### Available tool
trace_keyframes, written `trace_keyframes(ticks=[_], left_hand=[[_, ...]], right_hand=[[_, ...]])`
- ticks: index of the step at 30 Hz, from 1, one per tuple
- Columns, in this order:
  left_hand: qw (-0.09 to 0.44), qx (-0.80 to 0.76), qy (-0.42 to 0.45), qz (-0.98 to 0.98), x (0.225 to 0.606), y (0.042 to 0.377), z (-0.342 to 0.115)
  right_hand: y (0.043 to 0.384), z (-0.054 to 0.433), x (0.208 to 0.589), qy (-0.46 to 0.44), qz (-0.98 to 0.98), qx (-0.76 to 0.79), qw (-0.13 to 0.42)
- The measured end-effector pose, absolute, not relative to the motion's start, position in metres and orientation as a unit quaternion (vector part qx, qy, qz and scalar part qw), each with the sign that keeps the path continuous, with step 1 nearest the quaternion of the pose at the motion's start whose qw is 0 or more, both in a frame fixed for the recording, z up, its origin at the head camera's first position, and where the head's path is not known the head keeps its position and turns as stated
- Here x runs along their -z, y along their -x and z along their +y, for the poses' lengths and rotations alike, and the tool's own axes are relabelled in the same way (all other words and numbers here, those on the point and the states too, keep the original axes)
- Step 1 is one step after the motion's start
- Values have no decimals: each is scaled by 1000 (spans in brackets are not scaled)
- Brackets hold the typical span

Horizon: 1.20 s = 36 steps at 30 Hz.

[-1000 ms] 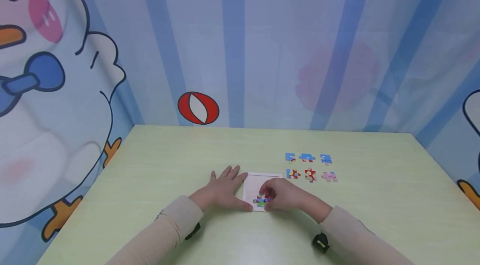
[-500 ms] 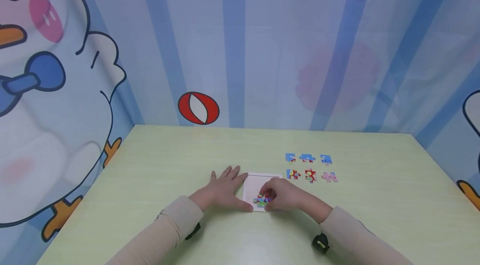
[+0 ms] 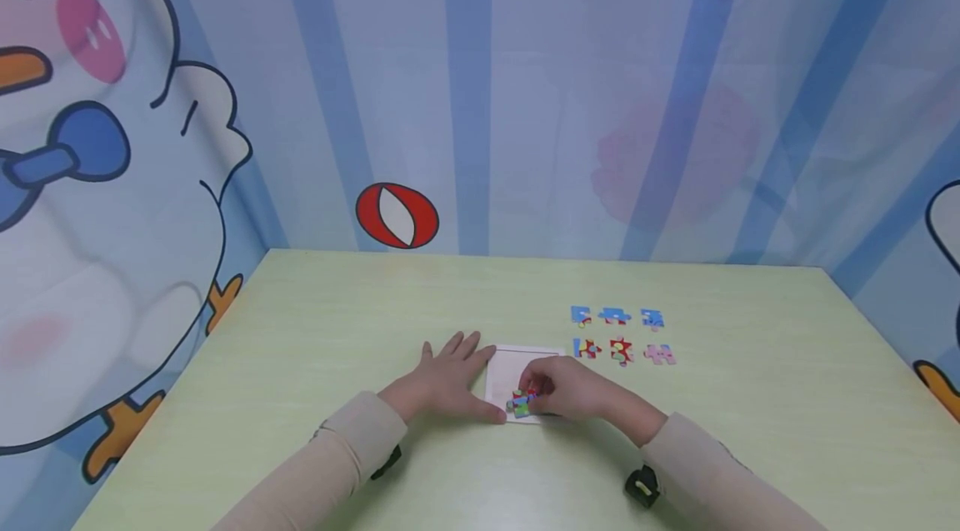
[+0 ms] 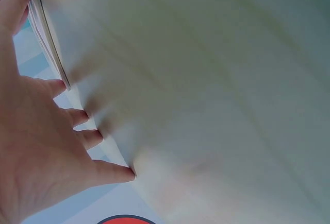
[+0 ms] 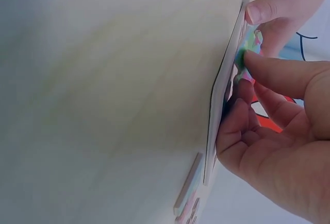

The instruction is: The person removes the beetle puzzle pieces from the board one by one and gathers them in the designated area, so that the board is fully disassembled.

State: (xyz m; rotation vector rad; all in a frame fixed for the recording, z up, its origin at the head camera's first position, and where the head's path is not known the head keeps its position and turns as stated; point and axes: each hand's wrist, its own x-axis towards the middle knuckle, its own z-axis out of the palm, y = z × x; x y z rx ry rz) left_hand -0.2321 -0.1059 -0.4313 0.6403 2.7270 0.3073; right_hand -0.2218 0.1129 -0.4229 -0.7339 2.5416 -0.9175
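Observation:
A green, red and blue jigsaw piece [image 3: 521,403] is pinched between the thumb and fingers of my right hand [image 3: 570,388], low over the white puzzle board [image 3: 513,364]. In the right wrist view the jigsaw piece [image 5: 249,46] stands tilted against the board [image 5: 219,95], thumb on its near face. My left hand [image 3: 450,381] lies spread at the board's left side, thumb at the lower left corner and index fingertip at the upper left. The left wrist view shows the fingertips of the left hand [image 4: 46,136] down on the table beside the board's edge [image 4: 49,44].
Right of the board lie several loose jigsaw pieces in two rows, among them a blue one [image 3: 614,316], a red one [image 3: 621,351] and a pink one [image 3: 660,354]. The pale table [image 3: 360,306] ends at a striped cartoon backdrop [image 3: 525,97].
The jigsaw piece in my right hand has gone from lying nearly flat to tilted, shifting slightly left. The right thumb has risen a little. My left hand has stayed put.

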Motion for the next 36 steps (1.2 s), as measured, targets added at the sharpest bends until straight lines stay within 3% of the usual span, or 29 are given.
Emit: trace_keyframes(ticks=[20,36], left_hand=[[162,-104,-221,956,431,233,-105],[160,-111,-225,955,432,232,-106]], right_hand=[[223,126,414,222,888,367,168],[215,191,405,218,894,372,120]])
